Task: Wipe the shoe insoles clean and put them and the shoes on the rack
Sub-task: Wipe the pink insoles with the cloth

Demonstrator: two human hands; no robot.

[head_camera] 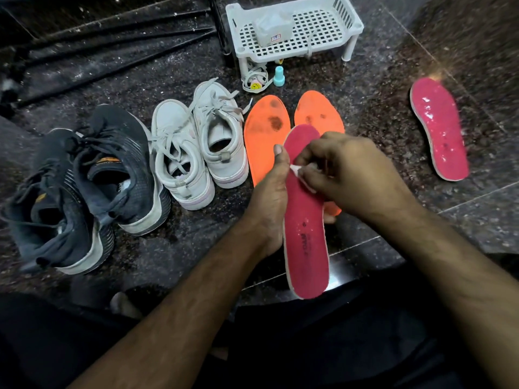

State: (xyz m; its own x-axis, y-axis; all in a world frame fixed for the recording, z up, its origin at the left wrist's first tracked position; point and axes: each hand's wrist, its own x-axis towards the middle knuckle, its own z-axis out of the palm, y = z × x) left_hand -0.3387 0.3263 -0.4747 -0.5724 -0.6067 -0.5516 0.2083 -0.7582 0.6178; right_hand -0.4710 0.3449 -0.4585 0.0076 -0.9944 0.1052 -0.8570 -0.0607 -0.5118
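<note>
On the dark speckled polished stone floor, dusty at left, the left hand gripped a pink foam insole by its edge; the right hand pinched a small white wipe against it. Two stained orange insoles lay behind, a second pink insole well apart at right, white sneakers and black sneakers at left, white plastic rack beyond.

Dim, glare on the glossy floor, dark corners, wide-angle bending at edges

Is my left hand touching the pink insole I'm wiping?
Touching. The head view shows the left hand gripping the pink insole's edge, thumb on its face.
</note>
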